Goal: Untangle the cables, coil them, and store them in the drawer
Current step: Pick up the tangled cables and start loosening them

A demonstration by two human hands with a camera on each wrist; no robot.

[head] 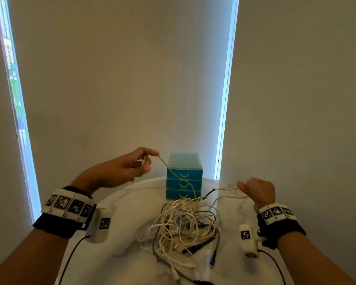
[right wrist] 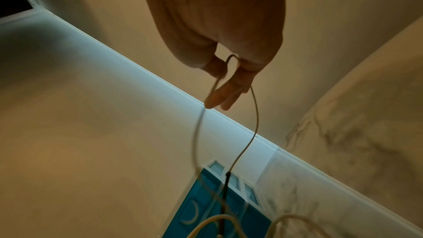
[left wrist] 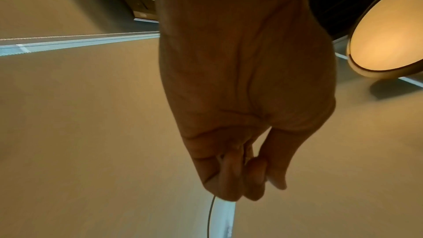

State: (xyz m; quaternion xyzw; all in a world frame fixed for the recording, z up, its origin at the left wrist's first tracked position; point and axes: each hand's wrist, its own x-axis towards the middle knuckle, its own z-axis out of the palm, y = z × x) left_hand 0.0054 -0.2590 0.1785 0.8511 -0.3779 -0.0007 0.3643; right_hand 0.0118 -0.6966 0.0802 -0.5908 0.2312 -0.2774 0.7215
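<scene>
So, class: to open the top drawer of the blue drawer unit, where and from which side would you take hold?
Hook fingers into the crescent handle on the top drawer's front, coming from the near side: the blue drawer unit faces the person, behind the cable tangle.

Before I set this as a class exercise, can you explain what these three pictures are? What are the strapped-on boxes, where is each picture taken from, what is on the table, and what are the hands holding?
No machine here: a person works with bare hands, a small camera strapped to each wrist and another on the head. The wide picture is the head view; the other two look along each hand.

On the round white marble table lies a tangled heap of white, cream and dark cables, in front of a small teal plastic chest of three drawers, all closed.

The left hand is raised and pinches a thin cream cable that runs down into the heap. The right hand has a thin pale cable loop hooked between its fingers, also trailing to the heap. Whether both are one cable, I cannot tell.
</scene>
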